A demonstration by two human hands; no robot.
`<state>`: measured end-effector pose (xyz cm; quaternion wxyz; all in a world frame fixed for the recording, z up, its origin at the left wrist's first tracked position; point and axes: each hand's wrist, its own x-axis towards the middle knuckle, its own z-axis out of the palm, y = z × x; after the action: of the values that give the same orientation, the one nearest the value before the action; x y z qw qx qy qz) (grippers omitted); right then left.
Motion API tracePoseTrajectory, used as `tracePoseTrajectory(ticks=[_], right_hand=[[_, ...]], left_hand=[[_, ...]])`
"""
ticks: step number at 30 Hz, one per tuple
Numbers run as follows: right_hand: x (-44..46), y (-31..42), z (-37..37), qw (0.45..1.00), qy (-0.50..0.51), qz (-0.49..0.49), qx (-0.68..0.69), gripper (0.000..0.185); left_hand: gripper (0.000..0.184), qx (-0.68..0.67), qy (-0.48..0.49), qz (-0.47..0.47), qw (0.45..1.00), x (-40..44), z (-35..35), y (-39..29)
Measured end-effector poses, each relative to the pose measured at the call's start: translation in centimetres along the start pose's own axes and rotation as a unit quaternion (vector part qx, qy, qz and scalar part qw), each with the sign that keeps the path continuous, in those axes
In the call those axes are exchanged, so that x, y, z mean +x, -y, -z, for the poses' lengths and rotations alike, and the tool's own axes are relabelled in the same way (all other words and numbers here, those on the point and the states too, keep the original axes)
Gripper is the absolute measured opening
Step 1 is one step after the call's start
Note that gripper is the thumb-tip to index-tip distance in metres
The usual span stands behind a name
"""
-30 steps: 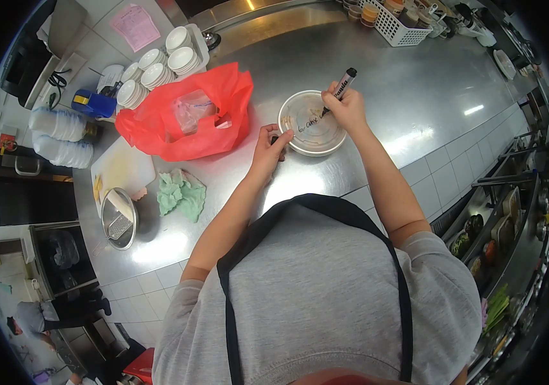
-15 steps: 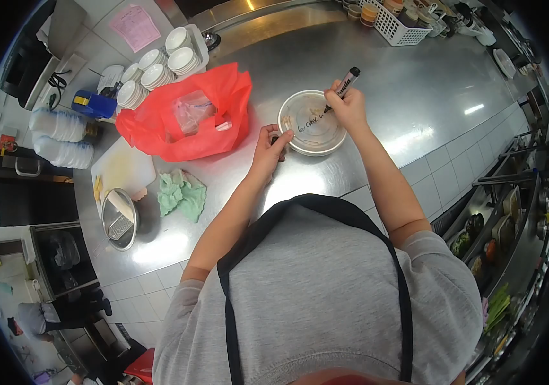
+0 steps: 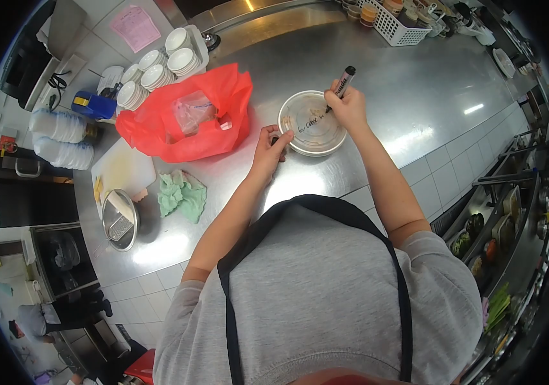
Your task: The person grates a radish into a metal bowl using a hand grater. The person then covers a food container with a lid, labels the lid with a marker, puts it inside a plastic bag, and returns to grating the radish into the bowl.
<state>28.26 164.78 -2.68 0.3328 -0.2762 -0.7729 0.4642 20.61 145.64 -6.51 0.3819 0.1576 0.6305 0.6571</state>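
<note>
A round takeaway container (image 3: 308,138) with a clear lid sits on the steel counter (image 3: 377,70); black handwriting runs across the lid. My right hand (image 3: 346,106) is closed round a black marker (image 3: 344,82), whose tip meets the lid at the end of the writing. At the container's left edge, my left hand (image 3: 272,149) grips the rim with its thumb on the lid. A small black piece, perhaps the marker's cap, shows between the left fingers. Left of my hands lies a red carrier bag (image 3: 152,136) with a clear plastic bag in its opening.
Stacked white dishes (image 3: 181,61) stand behind the red bag. A green cloth (image 3: 181,196), a metal bowl (image 3: 130,236) with a grater, and a white cutting board (image 3: 143,168) lie to the left. At the back right is a white basket (image 3: 395,29). Another person (image 3: 34,319) is at lower left.
The marker has tilted slightly and its top has shifted a little left with my right hand. My left hand and the container stay about where they were.
</note>
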Motion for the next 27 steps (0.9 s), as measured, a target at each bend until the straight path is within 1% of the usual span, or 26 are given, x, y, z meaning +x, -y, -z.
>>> tracePoseTrajectory(ticks=[2, 3, 5, 7, 9, 11, 15, 17, 20, 21, 23, 24, 25, 26, 27], right_hand=[[0.0, 0.2, 0.0, 0.999, -0.029, 0.003, -0.030, 0.020], [0.0, 0.1, -0.1, 0.999, -0.028, 0.004, -0.030, 0.020], [0.1, 0.2, -0.1, 0.998, -0.060, -0.005, -0.022, 0.020], [-0.1, 0.6, 0.0, 0.998, -0.059, -0.004, -0.033, 0.019], [-0.2, 0.6, 0.1, 0.997, -0.059, -0.004, -0.044, 0.019], [0.0, 0.2, 0.0, 0.997, -0.069, 0.021, -0.030, 0.018], [-0.2, 0.6, 0.1, 0.997, -0.061, 0.005, -0.042, 0.017], [-0.1, 0.4, -0.1, 0.993, -0.105, 0.032, -0.039, 0.018], [-0.2, 0.6, 0.1, 0.994, -0.084, 0.022, -0.062, 0.017], [-0.1, 0.3, 0.1, 0.994, -0.085, 0.024, -0.061, 0.017], [0.1, 0.2, 0.0, 0.995, -0.068, 0.052, -0.056, 0.017], [0.0, 0.4, 0.1, 0.995, -0.068, 0.053, -0.056, 0.017], [-0.3, 0.8, 0.2, 0.997, -0.044, 0.058, -0.016, 0.015], [-0.5, 1.7, 0.3, 0.997, -0.020, 0.065, 0.024, 0.013], [-0.9, 3.4, 0.3, 0.997, -0.019, 0.067, 0.025, 0.013]], left_hand=[[0.047, 0.007, 0.002, 0.003, 1.000, 0.0, 0.0, 0.0], [0.047, 0.006, 0.003, 0.004, 1.000, -0.1, -0.1, 0.0], [0.047, 0.006, 0.004, 0.004, 1.000, -0.1, 0.0, -0.1], [0.053, -0.013, -0.001, 0.000, 1.000, -0.1, -0.1, -0.1], [0.053, -0.016, 0.001, -0.001, 1.000, -0.2, -0.2, -0.2], [0.052, -0.019, 0.001, -0.003, 1.000, -0.2, -0.2, -0.2], [0.052, -0.022, 0.001, -0.005, 1.000, -0.2, -0.2, -0.1], [0.052, -0.023, 0.002, -0.008, 1.000, -0.1, -0.2, -0.1], [0.050, -0.021, 0.001, -0.008, 1.000, -0.1, -0.2, -0.1], [0.053, -0.007, -0.004, -0.007, 1.000, -0.3, -0.2, -0.3], [0.056, 0.006, -0.011, -0.008, 1.000, -0.3, 0.0, -0.3], [0.057, 0.102, -0.058, -0.108, 0.987, -0.2, 0.1, 0.1], [0.058, 0.196, -0.105, -0.205, 0.953, -0.2, 0.3, 0.4], [0.058, 0.195, -0.107, -0.207, 0.953, -0.8, 0.2, -0.4], [0.064, 0.227, -0.109, -0.224, 0.941, -1.9, 0.0, -2.0]])
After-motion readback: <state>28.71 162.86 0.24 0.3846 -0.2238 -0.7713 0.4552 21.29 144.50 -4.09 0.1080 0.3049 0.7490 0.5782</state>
